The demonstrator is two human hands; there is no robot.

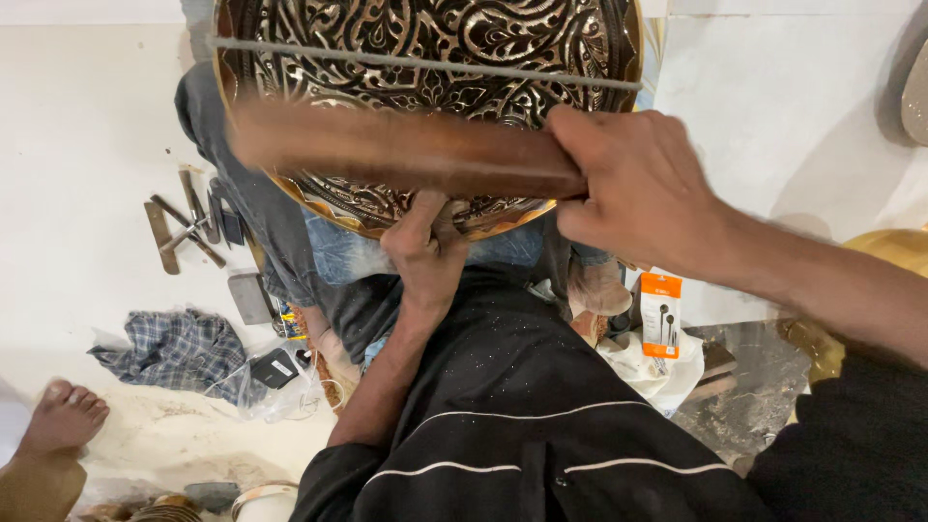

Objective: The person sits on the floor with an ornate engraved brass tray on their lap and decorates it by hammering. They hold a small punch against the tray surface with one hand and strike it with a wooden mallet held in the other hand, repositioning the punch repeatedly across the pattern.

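An engraved tray (435,43) is held upright on the lap. Its lower rim is gripped by the left hand (425,253), fingers closed around the edge. A wooden stick (396,150), blurred, is held across the tray's front by the right hand (633,184), closed tight on its end. Metal tools (188,230) lie left of the tray, and a checked cloth (174,350) below-left.
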